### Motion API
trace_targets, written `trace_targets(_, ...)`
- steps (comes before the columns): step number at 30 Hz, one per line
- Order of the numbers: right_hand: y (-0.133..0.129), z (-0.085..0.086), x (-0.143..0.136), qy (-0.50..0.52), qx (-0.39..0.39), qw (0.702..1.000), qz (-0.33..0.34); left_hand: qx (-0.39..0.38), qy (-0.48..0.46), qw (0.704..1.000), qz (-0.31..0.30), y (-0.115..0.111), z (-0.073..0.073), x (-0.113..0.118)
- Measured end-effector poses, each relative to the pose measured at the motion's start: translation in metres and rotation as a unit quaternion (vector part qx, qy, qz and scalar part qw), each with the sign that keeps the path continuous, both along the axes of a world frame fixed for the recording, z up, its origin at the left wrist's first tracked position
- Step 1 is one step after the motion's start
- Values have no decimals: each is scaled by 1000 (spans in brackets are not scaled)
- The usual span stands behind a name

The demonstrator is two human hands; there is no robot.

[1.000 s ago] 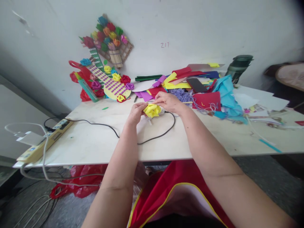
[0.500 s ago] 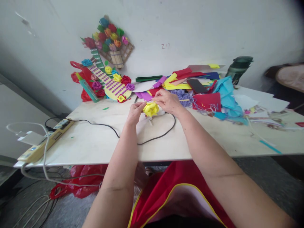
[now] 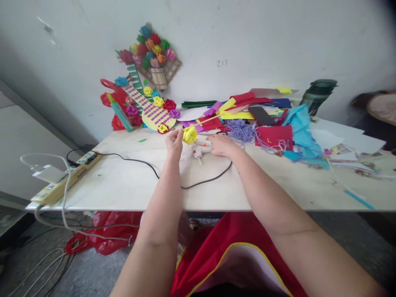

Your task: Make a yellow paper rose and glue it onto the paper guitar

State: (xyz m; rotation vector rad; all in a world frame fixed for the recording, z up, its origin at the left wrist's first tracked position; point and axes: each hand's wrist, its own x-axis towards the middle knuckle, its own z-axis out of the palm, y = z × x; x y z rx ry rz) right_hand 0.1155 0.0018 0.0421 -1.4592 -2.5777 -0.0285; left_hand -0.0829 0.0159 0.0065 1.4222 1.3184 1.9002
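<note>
My left hand (image 3: 175, 143) is closed on a yellow paper flower (image 3: 189, 134), held just above the table. A thin pale stick (image 3: 208, 119) runs from the flower up to the right. My right hand (image 3: 221, 145) is at the right end of a white glue gun (image 3: 199, 149) lying on the table. Its fingers are apart and reach over that end; whether they grip it I cannot tell. A pair of scissors (image 3: 221, 133), partly hidden, lies just behind the right hand.
Purple yarn (image 3: 240, 130), a phone (image 3: 261, 115), red cloth (image 3: 275, 137) and coloured paper strips lie behind. Paper-flower decorations (image 3: 156, 111) and a green glue bottle (image 3: 121, 116) stand back left. A black cord (image 3: 204, 182) crosses the table from the power strip (image 3: 69, 177). A dark bottle (image 3: 318, 97) stands back right.
My right hand has left the stick and moved down and right to the glue gun. My left hand keeps the flower and has tilted it, with the stick now pointing up right.
</note>
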Motion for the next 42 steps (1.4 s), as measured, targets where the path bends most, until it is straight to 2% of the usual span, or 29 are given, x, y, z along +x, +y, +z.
trace_targets(5, 0, -14, -13, -31, -26, 999, -5, -2, 32, 999, 16, -3, 2, 2)
trace_targets(8, 0, -16, -16, -33, -16, 999, -4, -8, 38, 999, 19, -3, 1, 1)
trace_targets(11, -1, -9, -11, -35, 2, 999, -18, -11, 28, 999, 19, -1, 0, 1)
trace_targets(15, 2, 7, 10, 3, 16, 999, -47, -9, -2, 1000, 8, -2, 0, 1)
trace_targets(20, 13, 19, 48, 104, -41, 992, -54, -13, -9, 1000, 11, -5, 5, 3)
trace_targets(22, 15, 21, 61, 220, -105, 970, -24, -17, -9, 1000, 6, -7, 6, 4)
trace_targets(25, 11, 22, 69, 362, -170, 917, -11, -25, -14, 1000, -9, -9, 7, 5)
trace_targets(28, 4, 25, 65, 448, -172, 876, 39, -31, -15, 999, -30, -10, 7, 6)
trace_targets(31, 0, 26, 57, 482, -163, 858, 62, -44, -11, 997, -64, -11, 6, 9)
trace_targets(35, 1, 25, 51, 467, -131, 874, 36, -54, -9, 992, -111, -12, 6, 11)
trace_targets(42, 10, 20, 50, 417, -66, 906, 25, -63, 15, 989, -135, -13, 4, 12)
